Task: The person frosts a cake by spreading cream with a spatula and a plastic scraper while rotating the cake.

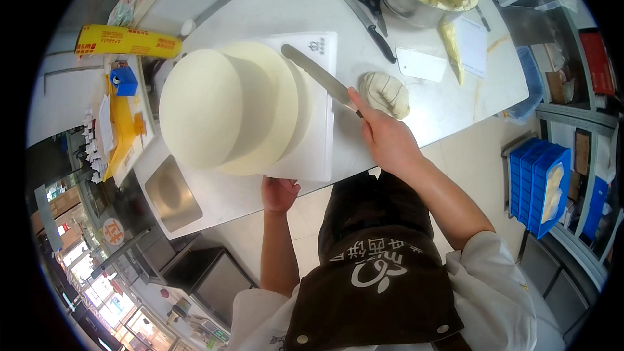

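A tall two-tier cake coated in smooth pale cream fills the left part of the worktop, its upper tier (202,107) above a wider lower tier (278,107). It stands on a white square board (319,156). My right hand (390,141) grips a long round-tipped icing spatula (317,73), index finger stretched along the blade. The blade slants over the board, its tip near the lower tier. My left hand (280,195) is at the board's near edge, below the cake. Its fingers are partly hidden, so its hold is unclear.
A folded cloth (385,93) lies beside my right hand. Beyond are a long knife (363,17), black-handled scissors (373,2), a white scraper (421,64), a piping bag (453,46) and a steel bowl of cream (414,7). Blue crates (531,180) stand right.
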Motion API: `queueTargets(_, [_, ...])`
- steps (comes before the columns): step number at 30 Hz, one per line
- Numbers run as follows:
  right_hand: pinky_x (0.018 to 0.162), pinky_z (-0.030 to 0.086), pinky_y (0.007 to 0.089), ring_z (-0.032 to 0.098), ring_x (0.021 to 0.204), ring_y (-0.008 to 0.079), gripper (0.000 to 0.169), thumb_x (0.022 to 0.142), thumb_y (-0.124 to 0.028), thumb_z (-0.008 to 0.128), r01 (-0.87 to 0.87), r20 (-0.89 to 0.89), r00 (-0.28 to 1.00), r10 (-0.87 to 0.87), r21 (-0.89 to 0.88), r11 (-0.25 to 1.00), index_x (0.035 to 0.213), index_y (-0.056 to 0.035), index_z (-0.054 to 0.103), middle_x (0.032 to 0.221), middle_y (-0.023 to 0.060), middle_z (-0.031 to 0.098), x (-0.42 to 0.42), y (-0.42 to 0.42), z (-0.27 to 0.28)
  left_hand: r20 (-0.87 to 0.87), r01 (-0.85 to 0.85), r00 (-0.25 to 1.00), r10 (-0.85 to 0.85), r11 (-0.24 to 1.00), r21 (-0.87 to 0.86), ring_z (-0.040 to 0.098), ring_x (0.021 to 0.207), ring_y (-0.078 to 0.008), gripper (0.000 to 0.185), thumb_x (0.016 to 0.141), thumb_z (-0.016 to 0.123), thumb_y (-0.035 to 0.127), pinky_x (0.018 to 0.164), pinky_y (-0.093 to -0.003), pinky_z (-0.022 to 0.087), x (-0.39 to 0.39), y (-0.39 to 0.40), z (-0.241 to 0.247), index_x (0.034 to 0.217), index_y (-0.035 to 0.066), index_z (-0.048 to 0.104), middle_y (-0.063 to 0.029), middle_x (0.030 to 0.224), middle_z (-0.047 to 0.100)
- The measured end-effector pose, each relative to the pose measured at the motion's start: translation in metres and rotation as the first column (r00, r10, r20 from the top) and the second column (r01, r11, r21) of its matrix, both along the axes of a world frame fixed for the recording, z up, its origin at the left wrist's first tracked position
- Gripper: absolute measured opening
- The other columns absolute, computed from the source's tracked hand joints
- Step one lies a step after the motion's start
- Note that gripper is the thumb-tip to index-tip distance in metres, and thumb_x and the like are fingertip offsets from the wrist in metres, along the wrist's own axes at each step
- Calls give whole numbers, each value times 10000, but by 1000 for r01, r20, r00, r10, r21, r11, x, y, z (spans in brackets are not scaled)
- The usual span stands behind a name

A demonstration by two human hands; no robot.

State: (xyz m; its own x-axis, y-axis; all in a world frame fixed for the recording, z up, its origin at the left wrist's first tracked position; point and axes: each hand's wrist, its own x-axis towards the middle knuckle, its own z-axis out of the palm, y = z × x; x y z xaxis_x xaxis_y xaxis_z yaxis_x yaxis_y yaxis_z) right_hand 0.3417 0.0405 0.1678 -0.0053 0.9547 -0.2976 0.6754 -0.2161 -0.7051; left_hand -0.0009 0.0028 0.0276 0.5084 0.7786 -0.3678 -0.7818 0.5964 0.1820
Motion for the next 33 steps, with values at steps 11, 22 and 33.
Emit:
queueTargets(11, [668, 513, 495, 632, 718, 411, 627, 982, -144, 493, -5, 8, 1000, 4, 15, 1000, 1563, -240, 280, 887, 223, 633, 3, -1, 1, 39, -167, 985, 169, 984, -56, 586, 1217, -261, 446, 1012, 465, 354, 815, -401, 605, -34, 1, -12, 1370, 94, 521, -79, 1372, 585])
queueTargets(22, [668, 513, 492, 633, 723, 410, 626, 976, -139, 498, 8, -7, 1000, -8, 28, 1000, 1559, -237, 290, 901, 226, 638, 9, -6, -3, -345, -225, 919, 192, 972, -59, 610, 1135, -233, 445, 1028, 402, 404, 829, -377, 537, -9, 28, 21, 1346, 126, 540, -49, 1352, 602])
queueTargets(33, [663, 514, 491, 633, 708, 406, 624, 968, -131, 503, 10, -8, 1000, -10, 37, 999, 1553, -231, 310, 894, 221, 636, 10, -7, 0, -94, -44, 995, 36, 996, -79, 567, 1221, -307, 493, 1018, 409, 451, 873, -422, 516, 4, 2, 2, 1392, 146, 510, -61, 1387, 579])
